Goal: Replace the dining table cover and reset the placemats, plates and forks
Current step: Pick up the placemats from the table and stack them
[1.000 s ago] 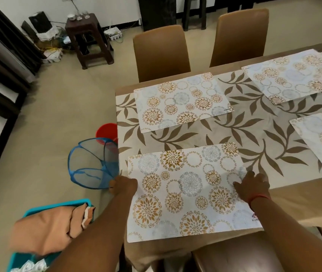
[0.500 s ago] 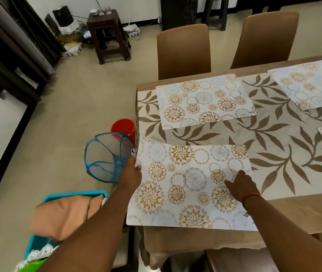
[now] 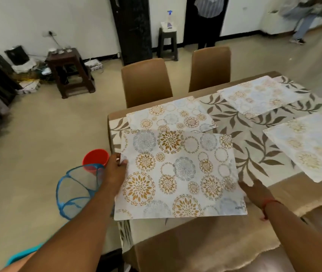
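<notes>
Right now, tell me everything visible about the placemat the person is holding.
The near placemat is a thin, stiff-looking white rectangle printed with gold and grey-blue floral circles. It is raised off the table cover, its far edge overlapping the next mat in view. The left hand pinches its left edge; the right hand sits at its right edge, fingers hidden beneath.

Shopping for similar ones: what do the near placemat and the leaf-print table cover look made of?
The near placemat looks like thin plastic or laminated sheet with a smooth printed surface: gripped by the left hand, it stays flat. The table cover looks like glossy vinyl, though its beige fringed border suggests fabric.
</notes>
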